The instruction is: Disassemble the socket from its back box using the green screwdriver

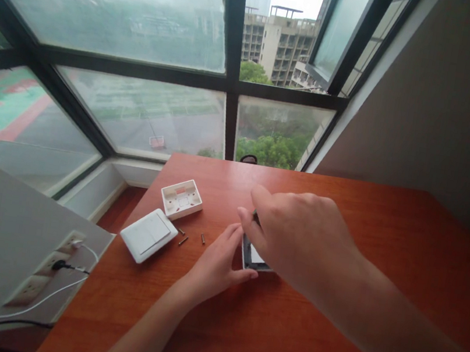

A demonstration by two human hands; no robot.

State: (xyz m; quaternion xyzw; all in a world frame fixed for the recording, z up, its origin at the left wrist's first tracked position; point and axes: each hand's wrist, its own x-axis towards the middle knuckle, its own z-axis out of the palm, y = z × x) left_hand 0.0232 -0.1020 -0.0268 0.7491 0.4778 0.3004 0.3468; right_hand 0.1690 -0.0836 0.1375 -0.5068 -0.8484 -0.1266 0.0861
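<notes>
On the table lies a wall switch unit with a dark grey frame and a white middle, largely covered by my right hand. My left hand grips its left side, the fingers at the upper left edge and the thumb along the lower edge. Above the unit, my right hand is closed in a fist around something small and dark, of which only a bit shows by the thumb; its kind is hidden. To the left lie a white rocker switch plate, an open white back box and several screws.
The red-brown wooden table ends at the left beside a wall with power sockets, a plug and cables. Large dark-framed windows stand behind it, and a grey wall rises at the right.
</notes>
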